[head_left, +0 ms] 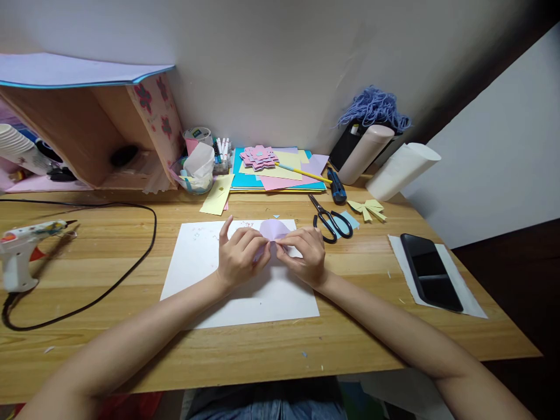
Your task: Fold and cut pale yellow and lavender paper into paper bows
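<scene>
A small piece of light purple paper (273,228) with a rounded top edge is held up between both hands. My left hand (243,252) pinches its lower left side, index finger and thumb together, with the little finger raised. On the lower right side, my right hand (303,254) pinches the same paper. The paper's bottom edge is partly hidden by the fingertips. Beneath the hands lies a white sheet (262,306) with faint coloured marks near its far edge. Black-handled scissors (331,219) rest just beyond my right hand, over a scrap of light blue paper (347,223).
A glue gun (23,248) with a looping black cord lies at the left. Along the back are a cardboard box (151,122), coloured papers (245,182) with a pink paper flower (259,157), and a blue utility knife (336,186). A yellow paper bow (368,210) and phone (431,272) are at the right.
</scene>
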